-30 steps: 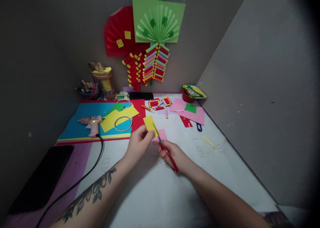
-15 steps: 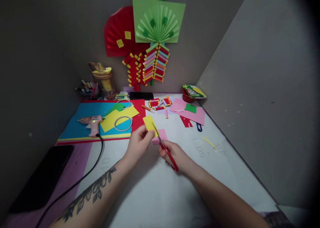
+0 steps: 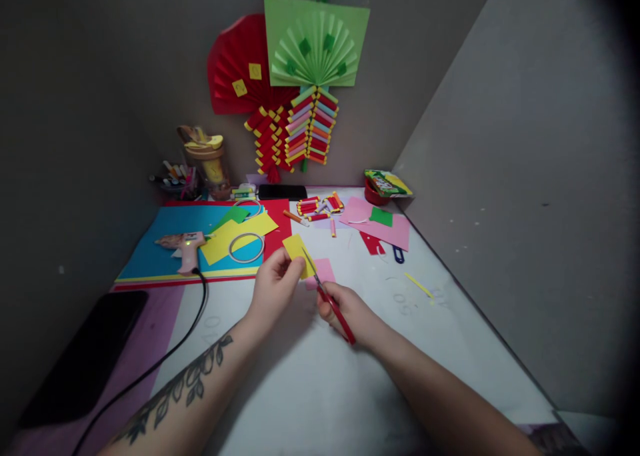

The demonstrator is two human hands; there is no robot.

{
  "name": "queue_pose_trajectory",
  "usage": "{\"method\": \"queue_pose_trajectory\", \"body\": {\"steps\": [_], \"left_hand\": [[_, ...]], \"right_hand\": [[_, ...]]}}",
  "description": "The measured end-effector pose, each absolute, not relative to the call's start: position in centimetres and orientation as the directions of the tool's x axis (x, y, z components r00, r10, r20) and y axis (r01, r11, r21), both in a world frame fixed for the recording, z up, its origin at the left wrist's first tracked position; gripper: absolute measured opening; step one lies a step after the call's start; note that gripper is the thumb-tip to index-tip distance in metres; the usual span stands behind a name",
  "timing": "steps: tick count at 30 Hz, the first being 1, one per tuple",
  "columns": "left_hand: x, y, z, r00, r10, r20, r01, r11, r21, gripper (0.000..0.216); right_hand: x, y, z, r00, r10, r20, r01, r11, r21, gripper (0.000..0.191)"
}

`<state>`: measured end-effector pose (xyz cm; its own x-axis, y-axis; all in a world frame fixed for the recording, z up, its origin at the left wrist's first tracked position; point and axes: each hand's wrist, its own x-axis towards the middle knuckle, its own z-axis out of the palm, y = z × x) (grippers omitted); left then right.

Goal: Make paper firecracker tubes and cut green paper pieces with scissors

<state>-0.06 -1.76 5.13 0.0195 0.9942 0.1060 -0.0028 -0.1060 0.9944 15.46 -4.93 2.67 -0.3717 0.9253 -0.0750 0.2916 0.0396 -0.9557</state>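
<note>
Between the thumb and fingers of my left hand (image 3: pixel 277 279) is a small piece of yellow paper (image 3: pixel 295 245), raised above the table. My right hand (image 3: pixel 347 309) grips a pair of red-handled scissors (image 3: pixel 340 319). Their metal blades point up and to the left and lie along the right side of the yellow paper; I cannot tell how far apart the blades are. Under the paper and the blades, a pink paper square (image 3: pixel 324 269) lies on the table, partly covered from view.
A pink glue gun (image 3: pixel 189 251) with a black cord rests on coloured sheets (image 3: pixel 150 233) at left, near two rings. Small paper rolls (image 3: pixel 320 206) lie at the back. Pink paper (image 3: pixel 395 233) and a yellow strip (image 3: pixel 419 285) are at right. Paper fans (image 3: pixel 317 49) hang behind.
My left hand and the yellow paper have shifted slightly left and down. The scissors have moved a little left with my right hand. Everything else stays in place.
</note>
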Motion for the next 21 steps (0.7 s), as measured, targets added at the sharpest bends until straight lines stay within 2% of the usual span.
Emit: {"method": "queue_pose_trajectory", "body": {"steps": [8, 14, 21], "left_hand": [[0.07, -1.69, 4.45, 0.095, 0.992, 0.077, -0.046, -0.073, 0.996, 0.018], [0.06, -1.73, 4.52, 0.098, 0.993, 0.072, -0.038, -0.068, 0.997, 0.019], [0.02, -1.75, 4.48, 0.091, 0.994, 0.060, -0.019, -0.059, 0.998, 0.020]], "right_hand": [[15.63, -4.93, 2.83, -0.371, 0.926, -0.064, 0.294, 0.052, -0.954, 0.030], [15.92, -4.96, 2.09, -0.401, 0.912, -0.080, 0.260, 0.029, -0.965, 0.026], [15.87, -4.91, 2.35, -0.386, 0.919, -0.080, 0.308, 0.047, -0.950, 0.022]]}}
